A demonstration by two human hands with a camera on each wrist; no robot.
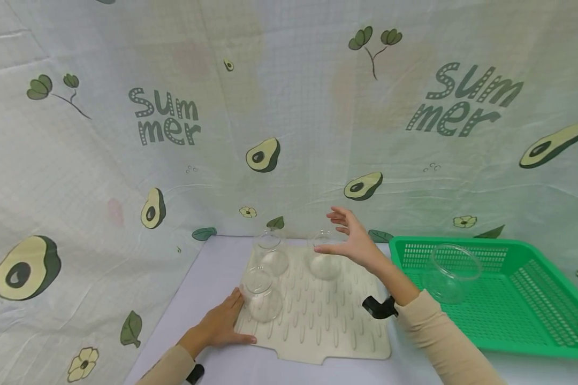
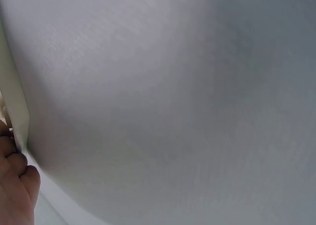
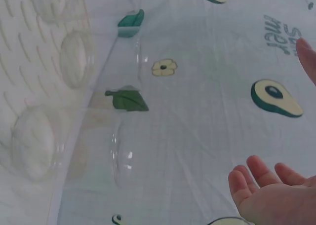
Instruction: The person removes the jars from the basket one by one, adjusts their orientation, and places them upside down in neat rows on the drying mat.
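Note:
Three clear rounded cups stand on a cream drying mat with raised ridges: a front-left cup, a back-left cup and a right cup. My left hand rests at the mat's left front corner, fingers along its left edge beside the front-left cup, thumb on the front edge. My right hand is raised by the right cup, fingers and thumb spread wide, holding nothing. In the right wrist view, that hand is apart from the nearest clear cup.
A green plastic basket stands to the right of the mat with another clear cup inside it. Behind the table hangs a white cloth printed with avocados. A white cover lies under the mat.

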